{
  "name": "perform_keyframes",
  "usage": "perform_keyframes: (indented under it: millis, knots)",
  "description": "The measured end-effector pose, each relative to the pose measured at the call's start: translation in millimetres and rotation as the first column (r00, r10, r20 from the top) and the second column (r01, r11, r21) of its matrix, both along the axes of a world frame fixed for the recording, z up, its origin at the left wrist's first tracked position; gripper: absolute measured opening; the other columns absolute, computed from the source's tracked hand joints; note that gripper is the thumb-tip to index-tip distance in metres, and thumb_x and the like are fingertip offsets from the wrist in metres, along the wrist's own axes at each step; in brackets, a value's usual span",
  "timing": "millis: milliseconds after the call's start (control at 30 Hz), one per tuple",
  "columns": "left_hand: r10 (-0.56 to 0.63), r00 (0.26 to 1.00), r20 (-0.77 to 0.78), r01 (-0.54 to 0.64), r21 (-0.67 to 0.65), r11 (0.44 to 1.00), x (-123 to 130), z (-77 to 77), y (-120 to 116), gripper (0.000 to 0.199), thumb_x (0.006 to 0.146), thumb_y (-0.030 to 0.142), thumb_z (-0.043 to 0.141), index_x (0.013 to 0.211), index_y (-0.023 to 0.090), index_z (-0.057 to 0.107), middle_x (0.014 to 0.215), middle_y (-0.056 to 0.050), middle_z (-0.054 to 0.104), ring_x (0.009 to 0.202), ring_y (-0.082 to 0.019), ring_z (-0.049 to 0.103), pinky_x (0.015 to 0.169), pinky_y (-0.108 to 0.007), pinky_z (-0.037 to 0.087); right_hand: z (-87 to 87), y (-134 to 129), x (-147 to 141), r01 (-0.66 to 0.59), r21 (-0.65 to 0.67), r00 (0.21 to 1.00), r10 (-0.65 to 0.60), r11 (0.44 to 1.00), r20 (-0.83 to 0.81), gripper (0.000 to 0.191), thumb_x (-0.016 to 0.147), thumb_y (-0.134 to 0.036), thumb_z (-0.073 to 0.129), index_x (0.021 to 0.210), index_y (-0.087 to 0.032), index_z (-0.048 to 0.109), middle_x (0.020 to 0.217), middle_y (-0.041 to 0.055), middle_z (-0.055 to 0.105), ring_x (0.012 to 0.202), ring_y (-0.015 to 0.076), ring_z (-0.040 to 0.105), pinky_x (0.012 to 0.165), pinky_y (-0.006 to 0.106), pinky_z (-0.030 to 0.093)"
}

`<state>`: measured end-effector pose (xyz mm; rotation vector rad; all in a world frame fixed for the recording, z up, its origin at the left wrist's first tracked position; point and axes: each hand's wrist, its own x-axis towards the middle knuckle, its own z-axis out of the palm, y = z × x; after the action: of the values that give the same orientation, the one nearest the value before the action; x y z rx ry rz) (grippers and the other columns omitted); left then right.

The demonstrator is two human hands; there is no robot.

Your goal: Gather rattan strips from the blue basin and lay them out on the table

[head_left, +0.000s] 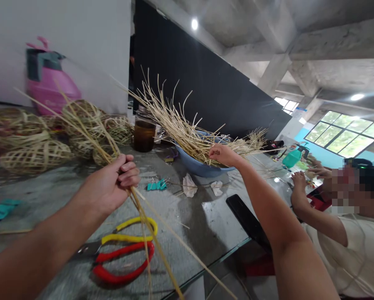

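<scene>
My left hand [116,181] is closed round a few long bamboo strips [155,241], which stick out above and below the fist. My right hand [220,153] reaches out to a blue basin [195,165] heaped with loose strips [174,123]. Its fingers are curled in among the strips at the basin's near rim; whether they grip one is too small to tell. Scissors with one yellow and one red handle [124,250] lie on the table below my left hand. Teal clips [157,184] and crumpled white scraps [190,186] lie between my hands.
Woven baskets [37,156] and a pink sprayer [52,89] stand at the left. A jar of dark liquid [144,133] is behind the clips. A black phone [246,218] lies near the table edge [218,260]. At the right sits another person [333,241], near a green sprayer [292,157].
</scene>
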<state>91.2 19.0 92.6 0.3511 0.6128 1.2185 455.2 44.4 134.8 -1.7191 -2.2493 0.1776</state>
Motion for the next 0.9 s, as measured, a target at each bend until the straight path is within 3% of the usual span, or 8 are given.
perform_keyframes:
  millis: [100, 200, 300, 433, 567, 767, 900]
  knots:
    - [0.003, 1.0, -0.001, -0.003, -0.014, 1.0, 0.7, 0.1, -1.3, 0.041, 0.115, 0.009, 0.03, 0.081, 0.015, 0.051, 0.055, 0.009, 0.037, 0.032, -0.002, 0.031, 0.034, -0.014, 0.026, 7.9, -16.2, 6.0, -0.041, -0.093, 0.974, 0.019, 0.995, -0.224, 0.009, 0.089, -0.025, 0.073, 0.085, -0.017, 0.072, 0.08, 0.0003, 0.07, 0.076, 0.0148, 0.059, 0.076, 0.028, 0.046]
    - [0.007, 1.0, 0.003, -0.007, -0.021, 1.0, 1.2, 1.1, -2.9, 0.04, 0.115, 0.009, 0.031, 0.081, 0.015, 0.051, 0.056, 0.009, 0.038, 0.032, -0.002, 0.031, 0.034, -0.014, 0.026, 16.1, -33.9, 9.3, -0.114, -0.175, 0.881, 0.018, 0.978, -0.472, 0.023, 0.09, -0.039, 0.077, 0.087, -0.019, 0.066, 0.08, 0.0007, 0.07, 0.072, 0.0139, 0.06, 0.072, 0.028, 0.048]
    - [0.014, 1.0, 0.007, -0.013, -0.031, 0.999, 1.3, 1.3, -3.0, 0.039, 0.115, 0.009, 0.032, 0.081, 0.014, 0.052, 0.056, 0.008, 0.039, 0.033, -0.002, 0.032, 0.033, -0.013, 0.025, 23.9, -50.1, 11.5, -0.134, -0.227, 0.789, -0.035, 0.965, -0.613, 0.039, 0.082, -0.052, 0.087, 0.088, -0.021, 0.064, 0.077, -0.0001, 0.07, 0.07, 0.0143, 0.062, 0.07, 0.029, 0.051]
    - [0.022, 1.0, 0.007, -0.021, -0.033, 0.999, 0.8, -0.7, -2.5, 0.04, 0.114, 0.008, 0.032, 0.081, 0.014, 0.052, 0.055, 0.009, 0.038, 0.032, -0.002, 0.032, 0.034, -0.014, 0.028, 30.3, -67.0, 16.1, -0.158, -0.276, 0.71, -0.086, 0.948, -0.699, 0.052, 0.071, -0.058, 0.096, 0.087, -0.021, 0.062, 0.073, -0.0019, 0.067, 0.065, 0.0139, 0.063, 0.064, 0.028, 0.053]
    - [0.043, 0.999, 0.014, -0.042, -0.027, 0.999, 0.6, -1.3, -3.2, 0.04, 0.114, 0.007, 0.033, 0.08, 0.013, 0.052, 0.054, 0.009, 0.038, 0.032, -0.001, 0.033, 0.034, -0.013, 0.025, 31.4, -83.4, 22.5, -0.238, -0.282, 0.659, -0.059, 0.93, -0.75, 0.055, 0.073, -0.062, 0.095, 0.086, -0.021, 0.062, 0.071, -0.003, 0.065, 0.056, 0.0099, 0.056, 0.055, 0.024, 0.047]
    - [0.043, 0.999, 0.023, -0.042, -0.036, 0.998, 1.5, -2.4, -2.8, 0.042, 0.114, 0.006, 0.033, 0.077, 0.013, 0.053, 0.054, 0.008, 0.038, 0.033, -0.001, 0.034, 0.034, -0.013, 0.025, 27.6, -106.5, 18.7, -0.228, -0.29, 0.67, -0.066, 0.929, -0.74, 0.051, 0.079, -0.06, 0.091, 0.087, -0.021, 0.06, 0.068, -0.0032, 0.063, 0.052, 0.0079, 0.052, 0.048, 0.02, 0.042]
    - [0.042, 0.999, 0.011, -0.042, -0.041, 0.998, 1.9, -6.7, 0.7, 0.041, 0.114, 0.007, 0.035, 0.08, 0.01, 0.058, 0.055, 0.008, 0.039, 0.033, -0.001, 0.033, 0.034, -0.014, 0.025, 25.4, -122.7, 3.2, -0.309, -0.315, 0.672, -0.028, 0.897, -0.74, 0.047, 0.085, -0.058, 0.088, 0.09, -0.021, 0.059, 0.07, -0.0024, 0.066, 0.051, 0.0071, 0.054, 0.046, 0.019, 0.042]
